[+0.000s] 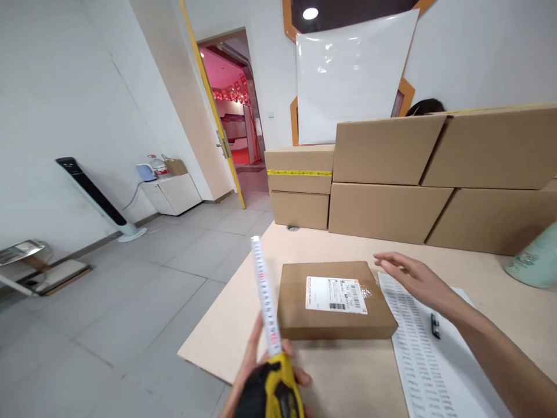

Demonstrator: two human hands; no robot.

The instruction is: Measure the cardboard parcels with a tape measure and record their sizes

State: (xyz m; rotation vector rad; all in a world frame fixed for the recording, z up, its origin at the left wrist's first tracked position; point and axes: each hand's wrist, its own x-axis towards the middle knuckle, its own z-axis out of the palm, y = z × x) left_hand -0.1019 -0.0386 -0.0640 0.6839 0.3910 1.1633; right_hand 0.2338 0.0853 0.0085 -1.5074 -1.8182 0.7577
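A flat brown parcel [333, 302] with a white shipping label [336, 294] lies on the light wooden table [331, 247]. My left hand [255, 371] is closed around a yellow and black tape measure [274, 389] at the table's near edge. Its white blade [264, 296] sticks up and away, just left of the parcel. My right hand [413, 273] hovers open, fingers stretched, above the parcel's far right corner.
A printed sheet [420, 354] with a black pen [435, 325] lies right of the parcel. Stacked cardboard boxes [391, 180] line the table's far side. A pale green roll [537, 261] sits at the right edge. Left is tiled floor with a tower fan [93, 194] and low cabinet [174, 191].
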